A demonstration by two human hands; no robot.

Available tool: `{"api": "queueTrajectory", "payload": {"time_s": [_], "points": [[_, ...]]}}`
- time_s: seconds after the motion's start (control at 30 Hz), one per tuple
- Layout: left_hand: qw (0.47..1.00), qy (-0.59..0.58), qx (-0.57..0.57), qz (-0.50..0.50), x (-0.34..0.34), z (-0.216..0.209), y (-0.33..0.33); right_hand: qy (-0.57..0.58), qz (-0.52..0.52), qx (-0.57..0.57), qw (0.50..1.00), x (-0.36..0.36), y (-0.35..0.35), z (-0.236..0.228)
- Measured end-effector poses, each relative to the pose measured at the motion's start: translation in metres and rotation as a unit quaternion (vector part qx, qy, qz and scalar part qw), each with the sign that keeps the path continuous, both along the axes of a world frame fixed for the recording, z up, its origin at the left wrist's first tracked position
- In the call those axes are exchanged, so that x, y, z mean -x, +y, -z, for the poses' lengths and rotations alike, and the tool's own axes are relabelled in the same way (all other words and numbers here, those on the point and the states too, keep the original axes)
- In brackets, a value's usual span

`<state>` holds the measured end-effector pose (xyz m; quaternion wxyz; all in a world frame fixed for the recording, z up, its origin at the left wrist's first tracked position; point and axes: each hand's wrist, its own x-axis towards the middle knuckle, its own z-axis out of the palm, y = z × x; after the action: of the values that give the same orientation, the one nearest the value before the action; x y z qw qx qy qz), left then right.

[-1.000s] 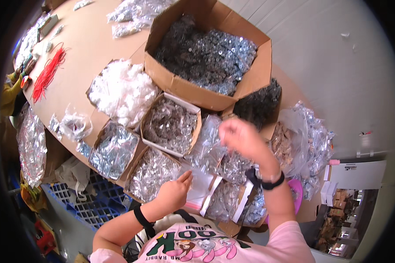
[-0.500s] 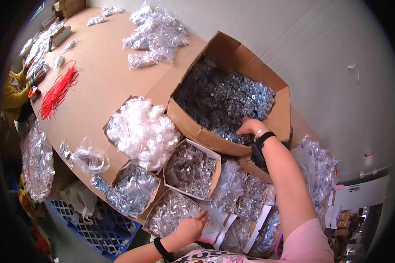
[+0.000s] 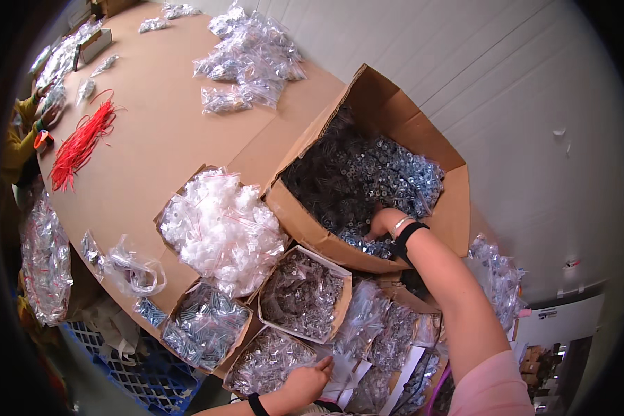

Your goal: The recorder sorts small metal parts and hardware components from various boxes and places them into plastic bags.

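My right hand (image 3: 384, 223) reaches into a large open cardboard carton (image 3: 326, 239), low against its near wall. Its fingers are sunk among small shiny metal nuts or washers (image 3: 388, 173) and are hidden. Down at the near edge, my left hand (image 3: 308, 383) is closed, its fingertips at the edge of a clear plastic bag (image 3: 341, 378). Beside that hand stands a small box of bagged metal parts (image 3: 270, 360). Between the hands is a white-edged box (image 3: 347, 295) of small metal pieces.
A box of white bagged pieces (image 3: 222, 229) and a box of bagged screws (image 3: 208, 322) stand to the left. Clear bags of parts (image 3: 249, 59) lie farther back, near red ties (image 3: 83, 145). At far left, a co-worker's hands (image 3: 50, 114) handle bags. A wall (image 3: 534, 139) rises right.
My right hand has sunk deeper among the metal parts, so its fingers no longer show. The whole view has shifted slightly. My left hand keeps its closed hold beside the small box.
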<state>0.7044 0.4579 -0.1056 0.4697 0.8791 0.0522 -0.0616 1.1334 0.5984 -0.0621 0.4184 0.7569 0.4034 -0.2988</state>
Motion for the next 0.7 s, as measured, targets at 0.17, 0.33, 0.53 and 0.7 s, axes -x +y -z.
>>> {"api": "queueTrajectory", "payload": {"time_s": [0.17, 0.33, 0.53, 0.7], "points": [[0.998, 0.017, -0.052, 0.004, 0.010, 0.017, -0.004, 0.007, 0.047, -0.143, 0.989, 0.047, 0.005, -0.023], [0.999, 0.036, -0.031, 0.027, 0.009, 0.012, 0.002, -0.001, -0.185, -0.216, 0.959, 0.012, 0.027, -0.036], [0.999, -0.008, -0.003, -0.041, 0.015, 0.025, -0.006, -0.019, -0.048, -0.656, 0.753, -0.030, 0.143, -0.101], [0.998, -0.044, 0.017, -0.052, 0.007, 0.019, 0.000, -0.110, -0.298, -0.460, 0.829, -0.083, 0.194, -0.009]]}}
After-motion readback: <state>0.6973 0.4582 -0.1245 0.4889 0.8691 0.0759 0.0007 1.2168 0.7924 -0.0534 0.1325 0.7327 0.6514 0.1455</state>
